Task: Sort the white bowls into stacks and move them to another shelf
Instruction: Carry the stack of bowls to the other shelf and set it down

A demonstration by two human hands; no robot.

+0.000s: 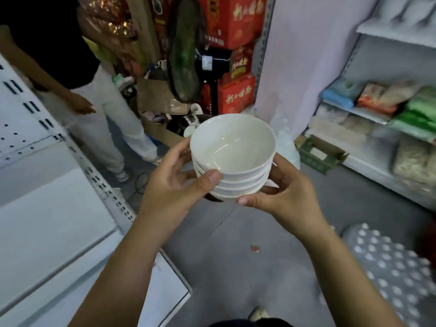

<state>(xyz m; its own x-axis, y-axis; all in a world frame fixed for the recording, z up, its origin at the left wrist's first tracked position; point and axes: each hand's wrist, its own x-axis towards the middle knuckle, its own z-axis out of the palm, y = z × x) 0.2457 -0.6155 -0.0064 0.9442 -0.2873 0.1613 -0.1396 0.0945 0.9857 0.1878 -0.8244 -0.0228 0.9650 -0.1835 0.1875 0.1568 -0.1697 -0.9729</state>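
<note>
Left grip [174,182], right grip [283,192] round bowls [232,147]

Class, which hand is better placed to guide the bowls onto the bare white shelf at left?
Left, probably: left hand grips the bowl stack nearest the white shelf; right hand holds the far side.

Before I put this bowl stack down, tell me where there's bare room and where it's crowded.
Bare, for the bowl stack: the white shelf board on the left, beside the slotted upright; also a strip of the bottom right shelf between the green carton and a bag. Crowded: the shelf above it, packed with packets, and the floor around the fan.
</note>
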